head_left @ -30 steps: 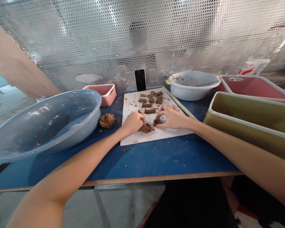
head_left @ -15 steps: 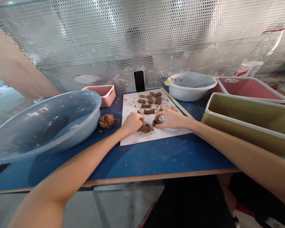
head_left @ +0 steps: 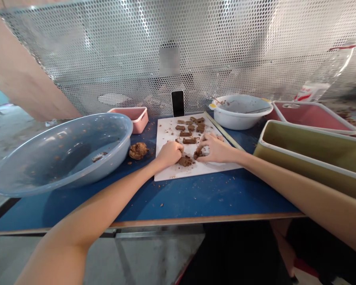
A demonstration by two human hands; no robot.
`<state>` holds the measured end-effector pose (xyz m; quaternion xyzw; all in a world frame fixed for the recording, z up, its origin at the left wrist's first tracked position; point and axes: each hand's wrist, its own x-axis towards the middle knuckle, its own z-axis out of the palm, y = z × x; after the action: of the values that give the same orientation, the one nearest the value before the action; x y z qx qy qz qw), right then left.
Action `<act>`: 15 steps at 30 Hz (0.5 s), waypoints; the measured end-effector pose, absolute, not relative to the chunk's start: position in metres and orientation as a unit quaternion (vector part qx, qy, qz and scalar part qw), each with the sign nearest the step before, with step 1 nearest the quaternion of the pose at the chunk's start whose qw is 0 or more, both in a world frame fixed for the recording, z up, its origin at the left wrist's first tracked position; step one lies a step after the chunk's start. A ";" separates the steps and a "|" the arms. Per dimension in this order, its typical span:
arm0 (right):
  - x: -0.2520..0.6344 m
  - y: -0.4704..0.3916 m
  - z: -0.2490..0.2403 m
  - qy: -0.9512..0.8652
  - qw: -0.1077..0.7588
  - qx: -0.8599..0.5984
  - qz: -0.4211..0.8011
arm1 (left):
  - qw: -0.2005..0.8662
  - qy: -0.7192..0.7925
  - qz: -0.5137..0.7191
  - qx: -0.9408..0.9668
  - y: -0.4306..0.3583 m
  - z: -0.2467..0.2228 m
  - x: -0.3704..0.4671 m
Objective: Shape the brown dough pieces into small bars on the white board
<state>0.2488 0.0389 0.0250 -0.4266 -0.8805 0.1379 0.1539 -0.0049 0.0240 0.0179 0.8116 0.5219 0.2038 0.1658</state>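
A white board (head_left: pixel 166 172) lies on the blue table, with brown clay-like pieces (head_left: pixel 190 141) laid out in rough rows on its far half. My left hand (head_left: pixel 170 153) rests at the board's left side, fingers curled closed; whatever they hold is hidden. Just right of it lies a crumbly flat brown piece (head_left: pixel 185 161). My right hand (head_left: pixel 215 149) arches over the board's right side, with thumb and fingers closed around a small brown clay lump (head_left: pixel 197 154). A bigger rough clay lump (head_left: pixel 138 151) sits on the table left of the board.
Left stands a large blue basin (head_left: pixel 106 170), with a small pink bin (head_left: pixel 141 120) behind. A phone (head_left: pixel 178 103) leans on the perforated metal panel. A pale stick (head_left: pixel 224 131) lies along the board's right edge. Farther right are a white basin (head_left: pixel 240 120), a green bin (head_left: pixel 308 152) and a pink bin (head_left: pixel 314 114).
The whole view has shifted slightly, so things appear a little farther right. Both hands keep nearly the same places and grips on the board.
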 end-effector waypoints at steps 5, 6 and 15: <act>0.250 0.040 0.022 -0.882 0.157 -0.423 0.136 | 0.166 0.524 0.205 0.810 0.024 0.017 -0.005; 0.251 0.040 0.021 -0.884 0.159 -0.420 0.133 | 0.165 0.524 0.205 0.810 0.024 0.017 -0.005; 0.254 0.033 0.020 -0.886 0.164 -0.410 0.140 | 0.163 0.526 0.203 0.810 0.022 0.019 -0.004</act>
<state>0.2538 0.0334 0.0200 -0.4104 -0.8860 0.1401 0.1641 -0.0040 0.0220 0.0188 0.8098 0.5257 0.2029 0.1633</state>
